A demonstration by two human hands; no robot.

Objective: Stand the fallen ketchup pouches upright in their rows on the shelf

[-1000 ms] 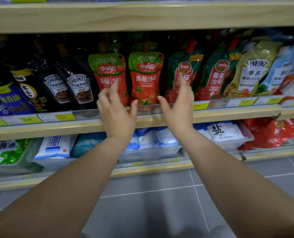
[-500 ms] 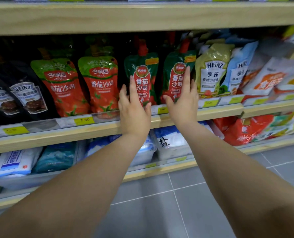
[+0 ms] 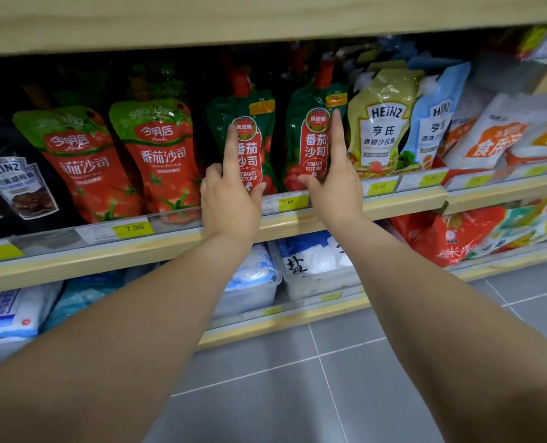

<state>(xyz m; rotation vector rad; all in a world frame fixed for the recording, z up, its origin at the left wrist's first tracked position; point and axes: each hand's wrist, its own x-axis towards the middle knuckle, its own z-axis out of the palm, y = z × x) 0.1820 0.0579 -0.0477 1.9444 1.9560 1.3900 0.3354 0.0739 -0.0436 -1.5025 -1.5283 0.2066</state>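
Two dark green ketchup pouches with red caps stand side by side on the middle shelf (image 3: 403,201). My left hand (image 3: 230,190) lies flat on the front of the left green pouch (image 3: 249,123), fingers pointing up, thumb at its lower right. My right hand (image 3: 334,177) rests on the front of the right green pouch (image 3: 310,139), fingers along its right side. Neither hand grips. Left of them stand two red-and-green ketchup pouches (image 3: 80,161), (image 3: 163,155), leaning slightly back.
Black Heinz sauce pouches (image 3: 10,187) fill the far left. Heinz salad dressing pouches (image 3: 384,123) lean at the right, with white bags (image 3: 489,135) beyond. Salt bags in clear tubs (image 3: 310,266) sit on the lower shelf. Grey floor tiles lie below.
The view has shifted right and closer. Both hands moved from the red-and-green pouches to the two dark green pouches and now press against their fronts.
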